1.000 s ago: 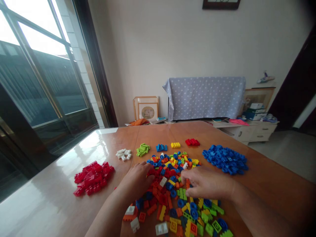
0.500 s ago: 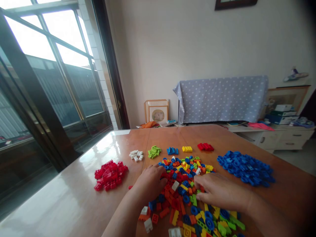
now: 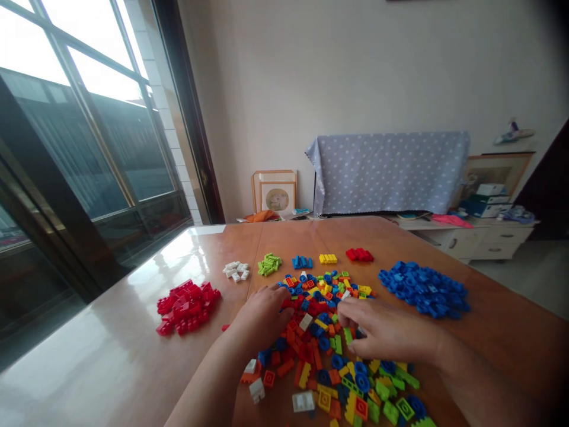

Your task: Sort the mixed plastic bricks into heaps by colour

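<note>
A mixed heap of toy building bricks [image 3: 306, 350] in red, orange, yellow, green, blue and white is spread over the brown table [image 3: 128, 350]. At the left side of the heap rests my left hand [image 3: 262, 314], its thumb apart from the bent fingers and red bricks [image 3: 311, 307] beside them; the palm side is hidden. Over the right part of the heap is my right hand [image 3: 384, 329]. Its fingers bend down among the bricks, close to a green brick [image 3: 338, 344], with the thumb spread away. I see no brick clearly gripped in either hand.
A red brick pile [image 3: 189, 305] lies left, a larger pile of blue pieces [image 3: 424, 287] right. Behind the heap sit small groups of white [image 3: 235, 270], green [image 3: 269, 264], blue [image 3: 302, 262], yellow [image 3: 328, 259] and red bricks [image 3: 360, 255]. Glass windows [image 3: 89, 118] stand at left.
The view has shifted, so the table and piles appear further left and slightly higher. Both hands stay at the heap; the right thumb looks more spread from the fingers.
</note>
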Available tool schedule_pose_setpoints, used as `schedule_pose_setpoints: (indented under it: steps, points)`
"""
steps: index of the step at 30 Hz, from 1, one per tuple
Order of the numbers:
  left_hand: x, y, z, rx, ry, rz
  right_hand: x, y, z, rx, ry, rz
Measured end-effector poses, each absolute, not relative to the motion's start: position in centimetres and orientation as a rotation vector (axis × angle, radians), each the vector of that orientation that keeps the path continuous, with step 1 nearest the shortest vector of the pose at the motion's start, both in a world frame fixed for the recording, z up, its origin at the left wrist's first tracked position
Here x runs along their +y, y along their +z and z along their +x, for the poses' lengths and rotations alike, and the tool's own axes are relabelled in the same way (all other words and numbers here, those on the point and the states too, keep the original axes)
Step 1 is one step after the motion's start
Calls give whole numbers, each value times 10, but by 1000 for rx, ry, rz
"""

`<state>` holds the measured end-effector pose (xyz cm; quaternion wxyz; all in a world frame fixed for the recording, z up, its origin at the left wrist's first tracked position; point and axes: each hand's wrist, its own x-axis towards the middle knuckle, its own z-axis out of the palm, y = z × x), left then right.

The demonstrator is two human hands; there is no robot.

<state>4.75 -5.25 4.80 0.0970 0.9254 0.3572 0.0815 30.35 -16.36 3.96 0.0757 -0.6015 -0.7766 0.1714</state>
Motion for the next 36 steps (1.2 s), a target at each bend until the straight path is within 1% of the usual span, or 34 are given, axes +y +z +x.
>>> schedule_pose_setpoints:
  steps: [4, 11, 16, 30, 36]
  points:
    - [-55, 50, 49, 1066, 250, 2746, -165, 39, 299, -2342, 582, -1733]
    - [-56, 53, 51, 1057, 251, 2735, -160, 33, 298, -2423, 589, -1627]
    - [-55, 49, 50, 1053, 258, 2732, -157, 29, 299, -2400, 646, -1643]
    - [-56, 49, 50, 1060, 257, 2714, -157, 24, 294, -2433, 516, -1665]
    - [-57, 49, 50, 1060, 266, 2705, -158, 26, 292, -2417, 548, -1679]
